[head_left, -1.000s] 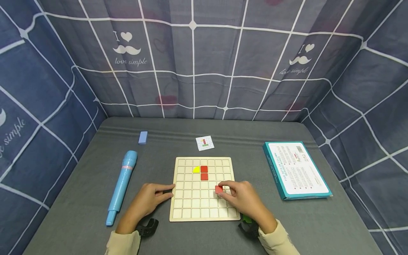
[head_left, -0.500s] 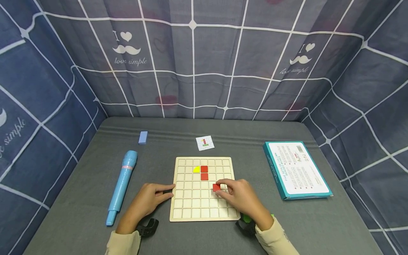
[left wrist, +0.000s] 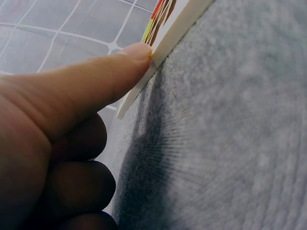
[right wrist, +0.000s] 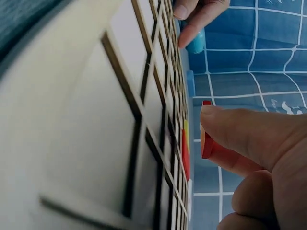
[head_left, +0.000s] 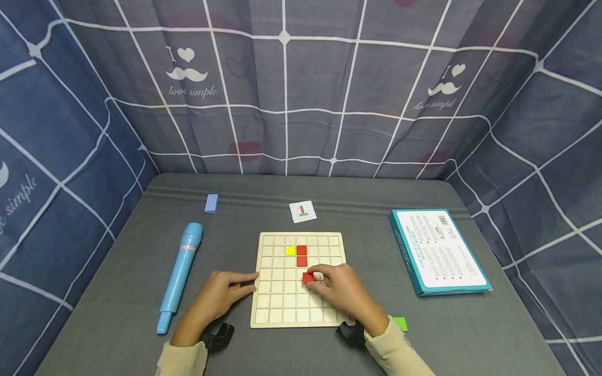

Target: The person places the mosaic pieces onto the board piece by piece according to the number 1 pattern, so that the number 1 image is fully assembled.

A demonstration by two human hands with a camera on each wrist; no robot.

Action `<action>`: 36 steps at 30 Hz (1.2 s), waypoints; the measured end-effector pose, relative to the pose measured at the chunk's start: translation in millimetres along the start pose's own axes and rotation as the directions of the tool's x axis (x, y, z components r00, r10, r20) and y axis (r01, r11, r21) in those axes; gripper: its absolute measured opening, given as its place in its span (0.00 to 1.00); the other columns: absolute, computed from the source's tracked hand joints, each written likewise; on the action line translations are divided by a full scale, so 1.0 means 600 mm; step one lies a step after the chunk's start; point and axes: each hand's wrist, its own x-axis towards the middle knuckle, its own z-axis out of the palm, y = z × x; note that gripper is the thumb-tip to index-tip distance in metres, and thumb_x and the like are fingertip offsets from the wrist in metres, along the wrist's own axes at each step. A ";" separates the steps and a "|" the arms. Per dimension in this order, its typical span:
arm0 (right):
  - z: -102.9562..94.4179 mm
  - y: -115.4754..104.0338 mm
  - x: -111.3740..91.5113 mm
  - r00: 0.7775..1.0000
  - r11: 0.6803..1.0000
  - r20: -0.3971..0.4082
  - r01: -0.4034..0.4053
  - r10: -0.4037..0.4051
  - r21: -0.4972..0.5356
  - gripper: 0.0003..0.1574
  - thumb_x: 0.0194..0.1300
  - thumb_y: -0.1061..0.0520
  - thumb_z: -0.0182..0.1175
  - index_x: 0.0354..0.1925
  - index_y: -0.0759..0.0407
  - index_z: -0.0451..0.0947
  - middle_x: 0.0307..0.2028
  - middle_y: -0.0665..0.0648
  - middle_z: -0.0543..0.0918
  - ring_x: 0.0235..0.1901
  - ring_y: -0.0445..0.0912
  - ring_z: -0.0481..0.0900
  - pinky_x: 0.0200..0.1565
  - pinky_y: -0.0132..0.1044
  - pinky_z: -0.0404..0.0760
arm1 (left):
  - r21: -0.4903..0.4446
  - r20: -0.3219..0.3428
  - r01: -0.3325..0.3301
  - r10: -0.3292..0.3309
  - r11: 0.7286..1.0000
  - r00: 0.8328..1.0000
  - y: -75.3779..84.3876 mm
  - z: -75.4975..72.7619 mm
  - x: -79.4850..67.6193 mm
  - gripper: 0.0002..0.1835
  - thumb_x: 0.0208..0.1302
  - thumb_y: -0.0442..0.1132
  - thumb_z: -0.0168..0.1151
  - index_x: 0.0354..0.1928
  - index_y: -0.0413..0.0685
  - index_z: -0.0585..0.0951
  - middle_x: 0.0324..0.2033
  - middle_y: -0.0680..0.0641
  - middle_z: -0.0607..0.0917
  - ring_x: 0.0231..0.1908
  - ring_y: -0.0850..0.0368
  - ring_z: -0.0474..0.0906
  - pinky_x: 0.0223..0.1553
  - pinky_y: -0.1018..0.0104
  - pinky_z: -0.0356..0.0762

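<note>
A wooden grid board (head_left: 276, 315) lies in the middle of the grey table. My right hand (head_left: 345, 292) pinches a small red square tile (head_left: 308, 278) between thumb and forefinger. In the right wrist view, that red tile (right wrist: 206, 143) hangs slightly above the board, apart from it. Two red tiles (head_left: 301, 256) sit one below the other in the board's cells, with a yellow tile (head_left: 290, 250) left of the upper one. Straight fingers of my left hand (head_left: 221, 292) touch the board's left edge; the left wrist view shows a fingertip (left wrist: 139, 50) against it.
Behind the board lies a white card (head_left: 302, 211) printed with a coloured grid pattern. A blue block (head_left: 211, 203) and a light blue cylinder (head_left: 181, 277) are on the left. To the right are a teal box (head_left: 439, 250) and a green piece (head_left: 401, 324) by my sleeve.
My right hand has moved left over the board with the red tile in its pinch. More of the green piece shows beside the right sleeve. The left hand stays in place.
</note>
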 end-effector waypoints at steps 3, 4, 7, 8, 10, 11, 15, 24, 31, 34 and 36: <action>0.007 -0.002 0.002 1.000 1.000 0.006 -0.018 0.018 0.020 0.12 0.61 0.50 0.75 0.44 0.48 0.89 0.14 0.35 0.59 0.16 0.29 0.56 0.21 0.29 0.58 | 0.001 -0.002 0.003 -0.003 1.000 1.000 -0.001 0.001 0.000 0.18 0.61 0.41 0.76 0.53 0.55 0.89 0.49 0.47 0.89 0.22 0.67 0.71 0.25 0.70 0.72; 0.009 -0.003 0.002 1.000 0.999 0.008 -0.026 0.026 0.029 0.12 0.61 0.49 0.75 0.44 0.48 0.89 0.14 0.35 0.60 0.16 0.30 0.56 0.21 0.29 0.58 | 0.002 -0.002 0.008 -0.008 1.000 1.000 -0.001 0.001 -0.001 0.18 0.61 0.41 0.76 0.53 0.56 0.89 0.49 0.47 0.89 0.22 0.67 0.71 0.25 0.70 0.72; 0.015 -0.005 0.003 0.999 0.997 0.016 -0.050 0.049 0.062 0.13 0.62 0.50 0.74 0.46 0.48 0.89 0.14 0.35 0.60 0.16 0.30 0.56 0.21 0.29 0.58 | 0.005 0.001 0.015 -0.015 1.000 1.000 -0.001 0.001 -0.001 0.18 0.61 0.41 0.76 0.53 0.56 0.89 0.49 0.48 0.89 0.22 0.67 0.70 0.25 0.70 0.72; 0.018 -0.005 0.004 0.998 0.996 0.017 -0.056 0.055 0.069 0.14 0.62 0.50 0.74 0.46 0.48 0.89 0.14 0.36 0.61 0.16 0.30 0.57 0.21 0.29 0.58 | 0.005 0.002 0.012 -0.012 1.000 1.000 -0.001 0.001 -0.001 0.18 0.61 0.41 0.76 0.54 0.56 0.89 0.49 0.47 0.88 0.22 0.67 0.71 0.25 0.70 0.72; 0.022 -0.006 0.006 0.998 0.995 0.011 -0.066 0.065 0.079 0.14 0.62 0.49 0.74 0.47 0.49 0.89 0.14 0.36 0.61 0.16 0.30 0.57 0.21 0.28 0.59 | 0.006 0.003 0.004 -0.004 1.000 1.000 -0.002 0.000 -0.001 0.18 0.61 0.41 0.75 0.54 0.55 0.89 0.49 0.47 0.88 0.22 0.67 0.71 0.25 0.70 0.72; 0.024 -0.006 0.006 0.998 0.994 0.004 -0.070 0.070 0.081 0.15 0.62 0.50 0.74 0.47 0.49 0.89 0.14 0.36 0.61 0.16 0.30 0.57 0.21 0.28 0.59 | 0.006 0.004 0.000 0.000 1.000 1.000 -0.002 0.000 -0.001 0.18 0.61 0.41 0.75 0.54 0.55 0.89 0.49 0.47 0.89 0.22 0.67 0.71 0.25 0.70 0.72; 0.030 -0.007 0.010 0.995 0.994 -0.044 -0.085 0.088 0.074 0.15 0.61 0.50 0.75 0.47 0.49 0.89 0.14 0.36 0.62 0.16 0.30 0.57 0.21 0.28 0.60 | 0.009 0.003 -0.024 0.023 1.000 1.000 -0.002 0.001 0.000 0.18 0.62 0.42 0.75 0.54 0.55 0.89 0.49 0.47 0.88 0.24 0.68 0.72 0.27 0.70 0.73; 0.036 -0.008 0.011 0.990 0.992 -0.078 -0.110 0.115 0.060 0.17 0.60 0.50 0.76 0.48 0.48 0.89 0.14 0.36 0.62 0.16 0.31 0.57 0.21 0.29 0.59 | -0.001 0.009 -0.023 0.023 1.000 1.000 0.000 0.002 0.000 0.18 0.62 0.41 0.75 0.54 0.54 0.89 0.50 0.46 0.88 0.23 0.68 0.72 0.26 0.70 0.73; 0.037 -0.010 0.014 0.991 0.994 -0.086 -0.095 0.099 0.055 0.17 0.60 0.50 0.76 0.48 0.48 0.89 0.13 0.36 0.62 0.16 0.31 0.56 0.21 0.29 0.58 | 0.006 0.002 -0.032 0.032 0.999 0.999 0.001 -0.001 0.000 0.18 0.62 0.41 0.75 0.55 0.54 0.89 0.51 0.46 0.88 0.29 0.68 0.77 0.31 0.70 0.76; 0.038 -0.011 0.014 0.991 0.995 -0.088 -0.093 0.097 0.042 0.17 0.59 0.51 0.76 0.48 0.47 0.89 0.13 0.36 0.61 0.16 0.31 0.56 0.21 0.29 0.57 | 0.003 0.003 -0.029 0.029 1.000 1.000 0.000 -0.001 0.000 0.18 0.62 0.41 0.75 0.55 0.54 0.89 0.51 0.46 0.88 0.33 0.69 0.79 0.32 0.70 0.78; 0.039 -0.011 0.014 0.991 0.995 -0.088 -0.095 0.098 0.038 0.16 0.59 0.51 0.77 0.47 0.47 0.89 0.13 0.36 0.61 0.16 0.31 0.56 0.21 0.29 0.57 | -0.005 0.004 -0.029 0.029 1.000 1.000 -0.001 0.000 0.000 0.18 0.62 0.41 0.75 0.55 0.53 0.89 0.51 0.46 0.88 0.34 0.70 0.80 0.33 0.70 0.78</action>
